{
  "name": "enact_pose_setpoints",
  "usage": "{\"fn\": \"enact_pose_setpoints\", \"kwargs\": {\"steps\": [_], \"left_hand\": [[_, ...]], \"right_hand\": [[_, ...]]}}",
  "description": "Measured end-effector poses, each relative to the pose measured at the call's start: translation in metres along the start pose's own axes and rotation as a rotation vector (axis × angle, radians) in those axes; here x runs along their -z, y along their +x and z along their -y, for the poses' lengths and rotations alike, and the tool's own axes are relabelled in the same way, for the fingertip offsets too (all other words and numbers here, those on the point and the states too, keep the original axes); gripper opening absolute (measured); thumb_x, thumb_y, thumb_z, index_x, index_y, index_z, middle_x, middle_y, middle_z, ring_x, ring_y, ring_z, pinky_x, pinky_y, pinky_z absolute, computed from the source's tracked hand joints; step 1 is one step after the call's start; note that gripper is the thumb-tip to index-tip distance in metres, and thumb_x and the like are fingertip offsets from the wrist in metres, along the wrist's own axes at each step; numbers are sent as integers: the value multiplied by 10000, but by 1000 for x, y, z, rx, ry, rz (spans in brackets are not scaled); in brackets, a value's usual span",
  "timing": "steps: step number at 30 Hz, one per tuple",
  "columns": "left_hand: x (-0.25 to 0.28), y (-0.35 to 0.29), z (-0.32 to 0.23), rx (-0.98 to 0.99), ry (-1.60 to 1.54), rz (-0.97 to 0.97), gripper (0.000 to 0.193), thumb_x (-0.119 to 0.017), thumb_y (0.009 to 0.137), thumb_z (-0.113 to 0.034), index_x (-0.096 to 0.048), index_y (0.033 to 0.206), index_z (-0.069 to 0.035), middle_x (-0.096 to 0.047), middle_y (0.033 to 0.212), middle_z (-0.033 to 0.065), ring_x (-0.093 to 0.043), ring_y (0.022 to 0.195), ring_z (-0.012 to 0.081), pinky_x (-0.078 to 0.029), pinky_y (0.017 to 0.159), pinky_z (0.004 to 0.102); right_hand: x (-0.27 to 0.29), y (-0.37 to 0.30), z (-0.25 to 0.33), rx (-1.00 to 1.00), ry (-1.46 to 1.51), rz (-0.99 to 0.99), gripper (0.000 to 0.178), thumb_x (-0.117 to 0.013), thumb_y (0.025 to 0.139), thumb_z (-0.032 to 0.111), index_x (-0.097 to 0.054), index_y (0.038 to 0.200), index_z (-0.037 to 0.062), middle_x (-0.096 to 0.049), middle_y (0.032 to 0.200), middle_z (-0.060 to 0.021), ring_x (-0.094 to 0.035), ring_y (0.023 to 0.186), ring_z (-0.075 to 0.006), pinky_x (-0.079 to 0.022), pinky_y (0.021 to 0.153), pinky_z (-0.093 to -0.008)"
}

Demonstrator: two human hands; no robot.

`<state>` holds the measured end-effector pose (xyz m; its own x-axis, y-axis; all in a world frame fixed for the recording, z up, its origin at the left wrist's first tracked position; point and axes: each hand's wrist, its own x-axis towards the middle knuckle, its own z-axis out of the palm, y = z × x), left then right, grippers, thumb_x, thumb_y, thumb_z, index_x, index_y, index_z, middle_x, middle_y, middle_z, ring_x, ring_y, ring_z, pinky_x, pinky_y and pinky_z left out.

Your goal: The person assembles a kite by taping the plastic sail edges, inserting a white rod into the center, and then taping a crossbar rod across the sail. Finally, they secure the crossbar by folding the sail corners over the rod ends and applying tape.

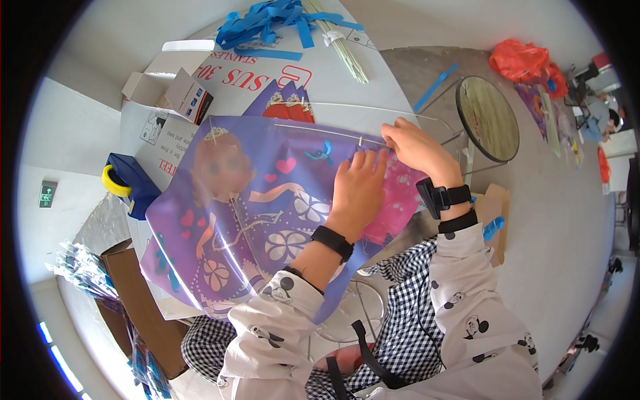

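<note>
A glossy purple kite sail (267, 220), printed with a crowned cartoon figure and hearts, lies across the table and hangs over its near edge. Along its upper edge runs a thin white rod (320, 131) with a small white fitting on it. My left hand (358, 193) rests on the sail just below this fitting, its fingers stretched out over the film. At the rod's right end, my right hand (420, 152) is closed in a pinch on the rod; its fingertips partly hide the grip. Pink print (393, 200) shows beneath and beside my left hand.
Blue ribbons (267, 27) and a bundle of pale rods (343, 50) lie at the far side. An open small box (170, 90) and a blue tape dispenser (133, 187) stand left. A round stool (487, 120) is at right, a cardboard box (143, 307) at lower left.
</note>
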<state>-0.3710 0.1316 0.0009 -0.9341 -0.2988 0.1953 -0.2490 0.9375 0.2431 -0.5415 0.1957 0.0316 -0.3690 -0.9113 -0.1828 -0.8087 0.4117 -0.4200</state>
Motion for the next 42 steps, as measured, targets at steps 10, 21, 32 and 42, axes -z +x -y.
{"fn": "enact_pose_setpoints", "kwargs": {"steps": [10, 21, 32, 42], "left_hand": [[4, 9, -10, 68, 63, 83, 603, -676, 734, -231, -544, 1303, -78, -550, 1132, 75, -517, 1085, 227, -469, 777, 346], [1, 6, -10, 99, 96, 103, 664, -699, 755, -294, -491, 1356, -101, -539, 1184, 105, -510, 1117, 250, -468, 833, 365], [-5, 13, -25, 163, 233, 180, 611, -592, 820, -221, -460, 1406, -113, -521, 1203, 100, -495, 1132, 243, -460, 819, 373], [3, -30, 1, 44, 69, -107, 577, -632, 770, -165, -501, 1302, 15, -514, 1294, 140, -503, 1165, 303, -446, 955, 382]], "right_hand": [[-7, 6, -4, -79, -56, -68, 171, -617, 867, 135, -531, 948, 11, -586, 987, -178, -578, 871, -365, -466, 741, -424], [-27, 8, -12, -262, 162, -300, 482, -795, 735, 402, -529, 914, 42, -637, 820, -151, -614, 770, -357, -472, 665, -431], [-35, 12, -28, -240, 304, -298, 348, -794, 756, 261, -542, 886, 61, -638, 791, -99, -624, 748, -294, -473, 647, -405], [-40, 19, -27, -177, 292, -312, 303, -757, 790, 233, -542, 907, 54, -642, 823, -123, -624, 783, -327, -476, 667, -420]]}}
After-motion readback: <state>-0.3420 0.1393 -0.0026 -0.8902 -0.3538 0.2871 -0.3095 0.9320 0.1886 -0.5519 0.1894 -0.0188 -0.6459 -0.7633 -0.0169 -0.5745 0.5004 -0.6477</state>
